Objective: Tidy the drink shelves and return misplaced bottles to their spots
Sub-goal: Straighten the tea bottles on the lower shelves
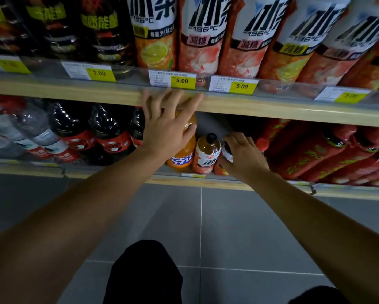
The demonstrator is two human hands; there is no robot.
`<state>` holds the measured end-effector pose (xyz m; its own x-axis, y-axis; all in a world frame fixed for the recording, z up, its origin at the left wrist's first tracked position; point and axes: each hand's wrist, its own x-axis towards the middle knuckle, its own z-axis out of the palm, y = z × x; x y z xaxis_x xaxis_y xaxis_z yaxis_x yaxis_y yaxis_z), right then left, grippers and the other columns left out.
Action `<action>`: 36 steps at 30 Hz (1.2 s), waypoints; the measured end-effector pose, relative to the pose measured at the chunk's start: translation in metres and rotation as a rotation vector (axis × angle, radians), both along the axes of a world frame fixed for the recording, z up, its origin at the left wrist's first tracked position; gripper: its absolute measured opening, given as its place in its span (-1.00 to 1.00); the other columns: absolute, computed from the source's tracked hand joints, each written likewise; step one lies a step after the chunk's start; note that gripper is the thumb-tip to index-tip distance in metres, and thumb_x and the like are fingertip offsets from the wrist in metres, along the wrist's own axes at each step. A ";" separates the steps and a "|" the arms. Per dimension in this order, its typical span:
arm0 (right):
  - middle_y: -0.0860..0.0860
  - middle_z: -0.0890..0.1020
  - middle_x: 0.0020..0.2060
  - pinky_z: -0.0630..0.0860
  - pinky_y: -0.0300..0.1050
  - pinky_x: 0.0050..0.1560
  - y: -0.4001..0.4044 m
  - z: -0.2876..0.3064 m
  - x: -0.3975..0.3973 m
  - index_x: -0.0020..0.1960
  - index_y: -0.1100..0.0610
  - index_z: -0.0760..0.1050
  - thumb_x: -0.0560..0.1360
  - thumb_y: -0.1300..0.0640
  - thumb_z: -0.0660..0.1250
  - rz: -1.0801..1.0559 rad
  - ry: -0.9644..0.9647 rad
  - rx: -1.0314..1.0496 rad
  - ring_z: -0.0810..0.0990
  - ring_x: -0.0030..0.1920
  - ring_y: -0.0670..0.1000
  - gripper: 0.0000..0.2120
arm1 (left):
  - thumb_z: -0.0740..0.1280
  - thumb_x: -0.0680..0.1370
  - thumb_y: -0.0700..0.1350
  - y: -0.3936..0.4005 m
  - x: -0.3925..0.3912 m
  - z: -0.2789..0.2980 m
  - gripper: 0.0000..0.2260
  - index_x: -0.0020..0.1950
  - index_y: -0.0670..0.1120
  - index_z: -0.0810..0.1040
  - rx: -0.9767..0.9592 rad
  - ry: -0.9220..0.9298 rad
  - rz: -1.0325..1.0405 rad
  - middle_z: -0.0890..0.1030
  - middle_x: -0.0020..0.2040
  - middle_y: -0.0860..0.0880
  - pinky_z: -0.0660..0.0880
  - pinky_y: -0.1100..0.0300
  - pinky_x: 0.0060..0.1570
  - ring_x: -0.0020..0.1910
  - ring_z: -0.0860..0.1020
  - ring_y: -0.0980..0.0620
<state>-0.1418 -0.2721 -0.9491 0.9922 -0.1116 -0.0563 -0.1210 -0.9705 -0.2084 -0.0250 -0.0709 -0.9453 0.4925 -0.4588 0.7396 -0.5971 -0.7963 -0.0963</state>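
Orange plastic soda bottle (182, 150) under spread left hand (169, 126) — right hand (241, 156) grips small tea bottle (227, 154) — both still misplaced, likely.

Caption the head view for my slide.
Left hand touches orange soda bottle; right hand grips a small bottle.

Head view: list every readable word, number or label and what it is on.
"7.00": yellow price tag, upper shelf rail.
"5.00": price tag.
"5.00": next price tag.
"-196°C": tall bottle, upper shelf.
"减糖": same bottle label.
Other tags, fine print and lower-shelf labels: too blurred.
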 end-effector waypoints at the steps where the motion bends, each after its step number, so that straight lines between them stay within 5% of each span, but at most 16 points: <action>1: 0.05 0.39 0.38 0.42 0.01 0.28 -0.002 -0.005 0.006 0.47 0.07 0.32 0.55 -0.08 0.32 0.009 0.003 -0.004 0.40 0.33 0.14 -0.46 | 0.39 0.47 0.13 -0.001 0.003 -0.002 -0.44 0.47 0.12 0.43 -0.003 -0.015 0.000 0.28 0.34 -0.06 0.12 -0.40 0.40 0.34 0.27 -0.16; 10: 0.11 0.47 0.39 0.32 0.11 0.43 -0.017 -0.046 0.049 0.49 0.08 0.29 0.55 -0.16 0.30 0.136 -0.012 -0.023 0.43 0.37 0.18 -0.40 | 0.41 0.43 0.12 -0.006 0.013 -0.011 -0.45 0.43 0.13 0.48 -0.067 -0.079 0.017 0.30 0.33 -0.05 0.12 -0.34 0.42 0.35 0.29 -0.15; 15: 0.10 0.64 0.10 0.18 0.12 0.50 -0.005 -0.054 0.071 0.45 0.03 0.30 0.62 -0.16 0.17 0.134 0.013 -0.086 0.57 0.20 0.17 -0.53 | 0.42 0.43 0.12 -0.008 0.013 -0.011 -0.47 0.40 0.12 0.51 -0.073 -0.088 0.035 0.30 0.32 -0.04 0.19 -0.37 0.36 0.33 0.29 -0.14; 17: 0.10 0.64 0.00 0.27 0.08 0.43 0.001 -0.056 0.075 0.36 0.07 0.34 0.65 -0.09 0.14 0.115 0.011 -0.094 0.61 0.07 0.17 -0.64 | 0.42 0.42 0.12 -0.008 0.012 -0.011 -0.48 0.39 0.12 0.52 -0.074 -0.093 0.038 0.30 0.31 -0.04 0.20 -0.37 0.35 0.33 0.30 -0.14; 19: 0.13 0.60 -0.05 0.48 0.04 0.09 0.004 -0.055 0.076 0.30 0.11 0.34 0.65 -0.05 0.17 0.082 0.019 -0.047 0.58 -0.08 0.16 -0.69 | 0.42 0.42 0.13 -0.008 0.013 -0.011 -0.48 0.39 0.12 0.53 -0.074 -0.092 0.040 0.30 0.31 -0.04 0.19 -0.36 0.36 0.33 0.29 -0.14; 22: 0.13 0.58 -0.07 0.42 -0.04 -0.24 0.003 -0.053 0.075 0.25 0.13 0.34 0.63 0.00 0.24 0.051 0.042 -0.051 0.53 -0.18 0.15 -0.72 | 0.42 0.41 0.12 -0.008 0.013 -0.013 -0.46 0.40 0.13 0.52 -0.073 -0.083 0.039 0.29 0.32 -0.03 0.17 -0.35 0.38 0.34 0.29 -0.14; 29: 0.17 0.61 0.01 0.44 -0.05 -0.21 0.010 -0.019 0.047 0.27 0.13 0.36 0.64 0.03 0.22 0.101 -0.045 -0.096 0.63 -0.08 0.22 -0.73 | 0.40 0.39 0.13 -0.001 0.004 -0.002 -0.37 0.47 0.16 0.42 -0.003 -0.007 0.011 0.26 0.35 -0.02 0.11 -0.37 0.41 0.36 0.27 -0.17; 36: 0.11 0.63 -0.05 0.41 -0.10 -0.17 -0.009 0.044 -0.008 0.24 0.10 0.47 0.54 0.01 0.36 -0.031 -0.185 0.161 0.61 -0.09 0.20 -0.68 | 0.34 0.42 0.19 0.005 -0.015 0.018 -0.33 0.53 0.12 0.33 0.068 0.116 0.013 0.32 0.36 -0.07 0.13 -0.40 0.39 0.37 0.27 -0.20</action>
<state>-0.1500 -0.2809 -0.9050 0.9836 -0.1461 0.1062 -0.0955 -0.9195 -0.3812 -0.0401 -0.0654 -0.9273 0.5793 -0.4990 0.6446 -0.5968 -0.7982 -0.0816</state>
